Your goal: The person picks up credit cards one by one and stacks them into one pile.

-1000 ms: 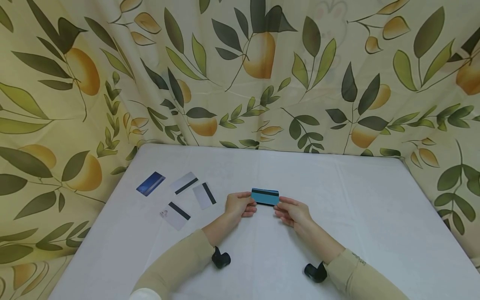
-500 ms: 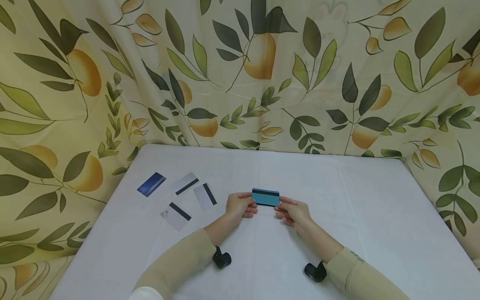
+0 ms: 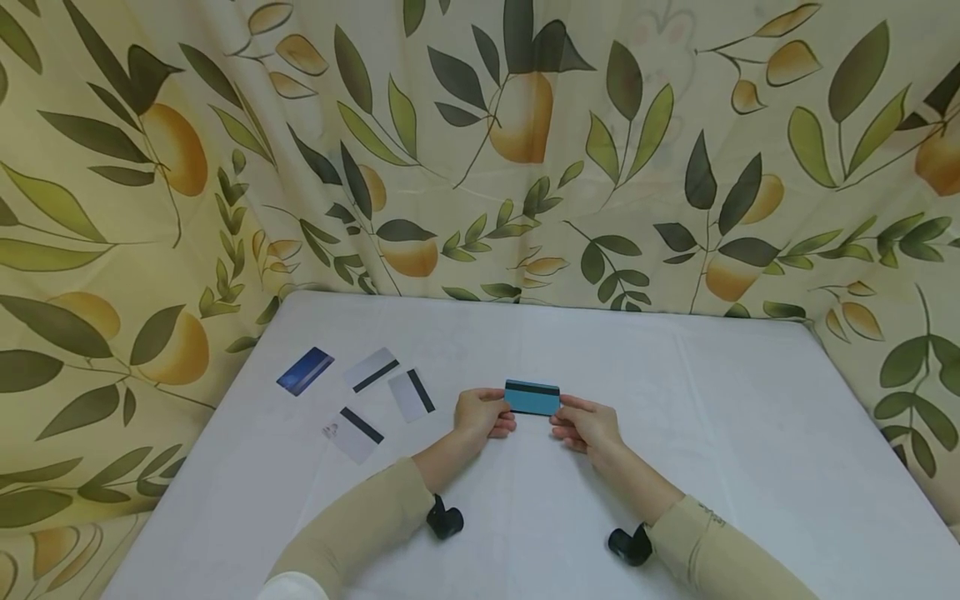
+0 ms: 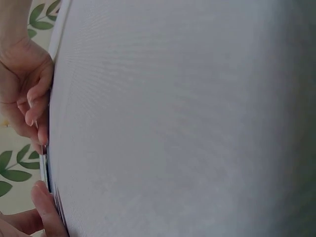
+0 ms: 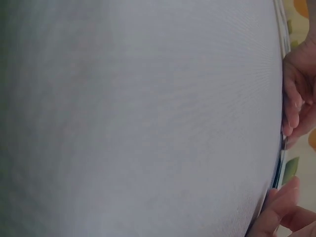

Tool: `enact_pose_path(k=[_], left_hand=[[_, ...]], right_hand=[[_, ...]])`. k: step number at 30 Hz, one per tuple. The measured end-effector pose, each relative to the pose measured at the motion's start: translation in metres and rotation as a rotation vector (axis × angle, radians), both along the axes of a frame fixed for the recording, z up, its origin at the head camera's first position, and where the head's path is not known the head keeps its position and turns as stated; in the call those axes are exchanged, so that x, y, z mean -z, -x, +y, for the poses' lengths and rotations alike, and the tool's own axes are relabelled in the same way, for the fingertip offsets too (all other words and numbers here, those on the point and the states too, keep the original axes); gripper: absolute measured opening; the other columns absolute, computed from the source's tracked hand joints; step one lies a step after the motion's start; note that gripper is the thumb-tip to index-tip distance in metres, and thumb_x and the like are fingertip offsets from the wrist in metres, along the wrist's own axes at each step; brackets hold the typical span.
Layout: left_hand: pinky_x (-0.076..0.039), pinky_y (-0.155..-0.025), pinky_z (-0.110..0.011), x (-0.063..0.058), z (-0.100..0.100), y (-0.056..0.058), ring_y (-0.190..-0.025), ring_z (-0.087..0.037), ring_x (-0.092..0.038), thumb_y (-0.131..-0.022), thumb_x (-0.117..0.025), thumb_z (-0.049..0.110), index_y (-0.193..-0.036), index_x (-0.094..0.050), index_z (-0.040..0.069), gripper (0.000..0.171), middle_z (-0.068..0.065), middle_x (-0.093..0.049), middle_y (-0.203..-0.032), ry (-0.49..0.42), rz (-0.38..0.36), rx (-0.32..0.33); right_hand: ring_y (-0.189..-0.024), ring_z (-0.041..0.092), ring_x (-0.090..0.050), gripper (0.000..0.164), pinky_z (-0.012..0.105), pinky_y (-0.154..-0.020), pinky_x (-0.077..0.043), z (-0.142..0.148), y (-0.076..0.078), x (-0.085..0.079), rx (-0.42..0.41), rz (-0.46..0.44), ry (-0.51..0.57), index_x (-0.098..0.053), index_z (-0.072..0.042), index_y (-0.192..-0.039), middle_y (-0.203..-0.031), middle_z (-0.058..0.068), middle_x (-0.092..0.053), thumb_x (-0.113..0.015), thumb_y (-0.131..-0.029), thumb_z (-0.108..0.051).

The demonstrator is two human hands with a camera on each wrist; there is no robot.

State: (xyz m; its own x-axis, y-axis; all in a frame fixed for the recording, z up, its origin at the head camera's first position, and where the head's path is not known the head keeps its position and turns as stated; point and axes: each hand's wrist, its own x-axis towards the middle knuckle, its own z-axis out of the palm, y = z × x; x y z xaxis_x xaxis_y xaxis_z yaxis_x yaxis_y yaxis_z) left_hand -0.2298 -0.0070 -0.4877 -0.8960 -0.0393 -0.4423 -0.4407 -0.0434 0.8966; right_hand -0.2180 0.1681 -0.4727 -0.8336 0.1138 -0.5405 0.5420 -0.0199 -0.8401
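With the left hand (image 3: 482, 414) and right hand (image 3: 589, 423) pinching opposite ends of the striped blue card (image 3: 532, 402), low over or on the bench (image 3: 712, 417), uneven loosening of the 2 grips could tilt or drop it.

Behind the white table (image 3: 750, 417) hangs a fruit-print curtain (image 3: 480, 150), a faint figure (image 3: 664, 42), perhaps a rabbit, high on it.

A cloth-screened spot, though whether in a home or a studio cannot be told: a fruit-and-leaf curtain (image 3: 480, 179) hangs from nine o'clock through twelve to three, around a white-covered worktop (image 3: 660, 392) spreading toward six.
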Motion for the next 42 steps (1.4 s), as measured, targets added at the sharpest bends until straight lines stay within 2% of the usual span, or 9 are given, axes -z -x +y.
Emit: enact_pose_path(k=[9,19,30,42], left_hand=[[-0.049,-0.041,-0.018,-0.0019,0.0005,-0.0032,-0.045,-0.010,-0.059,-0.081,-0.062,-0.001,-0.107,-0.062,-0.001,0.026,-0.007,-0.063,-0.061,0.024,0.022,-0.005],[-0.048,-0.039,-0.019,-0.0006,0.0020,-0.0027,-0.044,-0.010,-0.059,-0.081,-0.062,-0.001,-0.103,-0.063,0.000,0.023,-0.007,-0.064,-0.061,0.067,0.040,-0.001],[-0.049,-0.039,-0.020,-0.0023,0.0030,-0.0022,-0.044,-0.011,-0.059,-0.080,-0.062,0.000,-0.102,-0.063,0.001,0.022,-0.007,-0.063,-0.060,0.084,0.036,-0.005],[-0.049,-0.039,-0.020,0.0043,0.0034,0.0013,-0.044,-0.011,-0.059,-0.080,-0.063,0.000,-0.101,-0.064,0.003,0.021,-0.007,-0.064,-0.061,0.087,0.046,-0.008]], right_hand=[[-0.047,0.006,-0.059,0.044,0.016,-0.045,-0.049,-0.0004,-0.0021,0.0018,-0.012,0.031,0.015,-0.049,0.001,-0.128,-0.067,0.001,-0.067,-0.058,-0.086,-0.004],[-0.045,0.005,-0.057,0.042,0.017,-0.044,-0.049,0.0007,-0.0016,0.0047,-0.020,0.023,-0.013,-0.049,-0.001,-0.128,-0.067,0.002,-0.067,-0.058,-0.087,-0.006],[-0.051,0.010,-0.063,0.043,0.021,-0.048,-0.053,0.0000,-0.0022,0.0021,-0.034,0.066,-0.007,-0.049,0.004,-0.128,-0.066,0.003,-0.067,-0.058,-0.087,-0.004],[-0.052,0.010,-0.064,0.043,0.021,-0.049,-0.053,-0.0021,-0.0019,-0.0005,-0.038,0.074,-0.028,-0.047,0.002,-0.129,-0.067,0.004,-0.067,-0.057,-0.087,-0.004]])
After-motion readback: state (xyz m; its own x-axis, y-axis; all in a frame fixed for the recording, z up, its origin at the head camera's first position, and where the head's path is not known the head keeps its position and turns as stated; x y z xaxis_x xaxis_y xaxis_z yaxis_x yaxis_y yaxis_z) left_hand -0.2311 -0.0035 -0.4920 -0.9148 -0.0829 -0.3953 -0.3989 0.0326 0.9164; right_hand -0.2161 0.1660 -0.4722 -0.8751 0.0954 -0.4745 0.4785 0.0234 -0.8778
